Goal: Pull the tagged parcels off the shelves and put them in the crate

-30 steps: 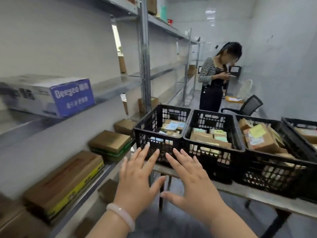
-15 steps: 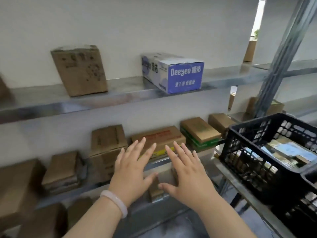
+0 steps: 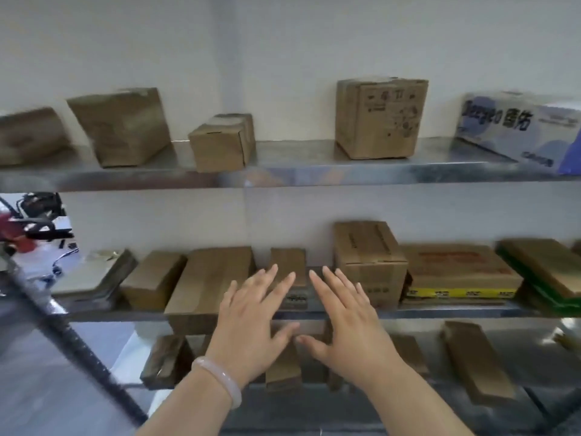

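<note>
Head camera puts your left hand (image 3: 251,325) and right hand (image 3: 345,328) side by side in the lower centre of the frame. Their backs face you, the fingers are straight and spread, and the thumb tips are close together. Neither hand has hold of anything. A pale bangle (image 3: 220,380) circles your left wrist. Your fingertips overlap the front of the middle shelf (image 3: 440,311); whether they touch it cannot be told. Just beyond them, at frame centre, lies a narrow brown parcel (image 3: 287,265). A long flat parcel (image 3: 213,278) sits just left of your left hand, and a taller carton (image 3: 367,262) stands just right of your right hand. Beside that carton is a flat box with a yellow strip (image 3: 456,275). More brown parcels stand on the top shelf (image 3: 314,177) across the upper frame, with a blue-and-white box (image 3: 518,130) at upper right. The blur hides any tags.
</note>
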Available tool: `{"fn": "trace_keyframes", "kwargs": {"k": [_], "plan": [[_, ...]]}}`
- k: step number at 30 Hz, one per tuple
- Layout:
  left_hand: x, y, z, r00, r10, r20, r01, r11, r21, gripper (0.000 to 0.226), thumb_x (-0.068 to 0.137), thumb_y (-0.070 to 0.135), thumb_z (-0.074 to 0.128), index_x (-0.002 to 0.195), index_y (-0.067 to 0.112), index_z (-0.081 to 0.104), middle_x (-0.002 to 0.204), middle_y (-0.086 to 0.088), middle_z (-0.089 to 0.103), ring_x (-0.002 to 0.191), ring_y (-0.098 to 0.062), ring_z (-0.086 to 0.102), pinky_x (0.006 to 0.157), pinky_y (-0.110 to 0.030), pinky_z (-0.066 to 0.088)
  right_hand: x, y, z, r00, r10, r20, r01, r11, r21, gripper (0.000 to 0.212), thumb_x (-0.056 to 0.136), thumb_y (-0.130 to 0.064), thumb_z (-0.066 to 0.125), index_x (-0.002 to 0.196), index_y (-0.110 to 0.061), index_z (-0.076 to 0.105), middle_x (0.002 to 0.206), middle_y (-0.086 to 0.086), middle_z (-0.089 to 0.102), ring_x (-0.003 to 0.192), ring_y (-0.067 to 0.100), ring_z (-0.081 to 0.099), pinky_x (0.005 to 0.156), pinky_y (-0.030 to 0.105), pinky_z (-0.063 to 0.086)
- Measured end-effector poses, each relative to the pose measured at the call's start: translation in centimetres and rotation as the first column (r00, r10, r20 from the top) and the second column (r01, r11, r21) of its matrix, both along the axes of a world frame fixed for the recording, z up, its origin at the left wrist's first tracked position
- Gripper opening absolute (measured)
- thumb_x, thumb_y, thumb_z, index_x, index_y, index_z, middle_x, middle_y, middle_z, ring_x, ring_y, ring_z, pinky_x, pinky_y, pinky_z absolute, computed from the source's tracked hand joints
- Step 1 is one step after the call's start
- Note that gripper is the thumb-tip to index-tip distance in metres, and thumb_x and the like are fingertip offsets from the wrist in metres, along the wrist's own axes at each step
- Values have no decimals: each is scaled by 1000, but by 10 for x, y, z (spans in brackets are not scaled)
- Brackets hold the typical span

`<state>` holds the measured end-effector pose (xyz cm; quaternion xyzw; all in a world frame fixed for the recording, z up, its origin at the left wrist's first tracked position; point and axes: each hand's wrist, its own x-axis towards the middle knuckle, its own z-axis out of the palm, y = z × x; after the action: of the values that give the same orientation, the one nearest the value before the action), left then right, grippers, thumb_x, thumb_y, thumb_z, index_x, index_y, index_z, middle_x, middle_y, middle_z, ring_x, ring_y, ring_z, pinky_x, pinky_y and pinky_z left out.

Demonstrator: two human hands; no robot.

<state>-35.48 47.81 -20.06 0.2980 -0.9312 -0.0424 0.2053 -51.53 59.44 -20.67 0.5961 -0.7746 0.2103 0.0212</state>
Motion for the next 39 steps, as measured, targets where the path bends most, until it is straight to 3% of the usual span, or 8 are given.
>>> {"fn": "trace_keyframes", "kwargs": {"k": [2,7,13,19,23,29,36,39], "plan": [[48,-29,0,999,53,3,-53,998,-12,74,87,65,43,148,53,3,162,13,14,149,-9,11,121,-44,9,44,-41,-5,996,84,-7,-84,996,17,93,80,-76,41,143,-51,-23,154,-22,-23,142,2,-25,110,30,-22],[150,-98,9,978,206,-14,-206,978,-22,71,80,55,61,146,38,40,153,6,40,140,-17,39,114,-48,28,143,-135,-13,965,256,-46,-253,965,61,95,80,-71,44,142,-49,-25,159,-16,-13,146,6,-18,117,33,-14],[221,-164,-11,945,328,9,-328,944,44,75,80,54,66,147,43,33,152,7,41,139,-17,40,114,-45,26,205,-218,-13,944,328,-40,-324,943,77,89,84,-67,43,149,-45,-14,159,-16,-14,142,1,-24,113,28,-19],[255,-230,-36,922,386,39,-388,920,58,76,75,51,74,144,37,44,150,3,45,134,-22,48,109,-47,36,236,-302,-24,913,408,31,-409,906,114,77,94,-57,41,151,-44,-9,154,-23,-17,139,-3,-25,109,23,-21],[274,-283,-49,887,454,82,-461,881,106,73,89,62,45,148,52,3,162,14,9,150,-14,10,122,-39,11,244,-356,-33,924,372,83,-381,912,152,74,96,-53,41,152,-40,-6,161,-15,-9,143,0,-16,112,25,-16],[281,-355,-59,870,484,91,-493,851,183,72,89,63,44,149,54,4,163,13,7,150,-14,7,120,-35,6,259,-426,-37,922,322,217,-365,909,200,71,97,-48,42,154,-35,1,163,-10,-3,148,10,-6,110,24,-7],[297,-420,-88,888,418,191,-457,846,275,75,88,52,51,153,44,13,164,3,11,150,-19,11,120,-34,16,298,-465,-58,916,243,320,-348,877,330,64,101,-44,36,154,-37,0,162,-13,-7,147,7,-7,108,23,-3],[307,-448,-95,919,335,207,-389,851,351,76,88,44,53,153,41,14,164,-1,10,149,-22,13,119,-34,21,314,-486,-66,907,112,407,-246,924,294,61,101,-41,36,153,-39,6,162,-16,-1,148,8,5,115,27,12]]}}
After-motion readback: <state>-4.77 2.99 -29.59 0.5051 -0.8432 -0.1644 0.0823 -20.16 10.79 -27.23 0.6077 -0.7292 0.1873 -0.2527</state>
